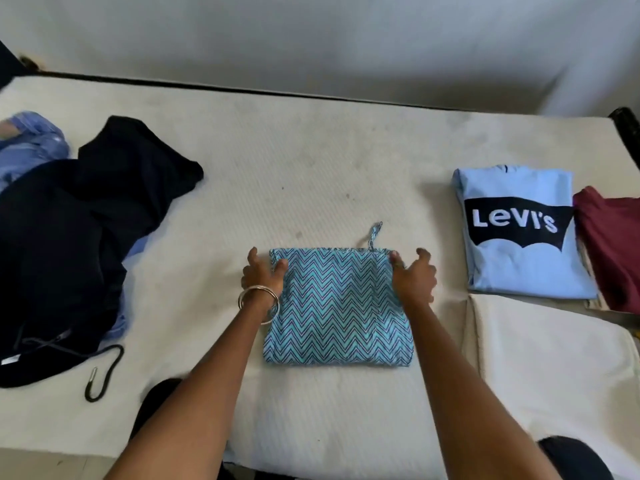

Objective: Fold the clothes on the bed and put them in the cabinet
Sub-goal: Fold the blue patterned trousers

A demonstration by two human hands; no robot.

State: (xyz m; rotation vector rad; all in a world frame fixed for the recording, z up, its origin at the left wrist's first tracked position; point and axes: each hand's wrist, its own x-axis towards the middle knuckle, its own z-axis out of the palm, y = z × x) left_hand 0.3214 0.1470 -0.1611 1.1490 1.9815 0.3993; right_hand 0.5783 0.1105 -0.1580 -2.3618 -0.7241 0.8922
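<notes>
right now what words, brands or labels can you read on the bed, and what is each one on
"Levi's" in white letters on a dark batwing logo, on the folded light blue t-shirt at the right of the bed.
A small pale tag on the dark garment at the left: too small to read.
Nothing else carries text.

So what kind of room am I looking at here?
Most likely a bedroom. The work surface is a bare mattress against a plain wall, with unfolded dark clothes heaped at one side and a folded Levi's shirt at the other. Both hands are at a folded zigzag cloth.
</notes>
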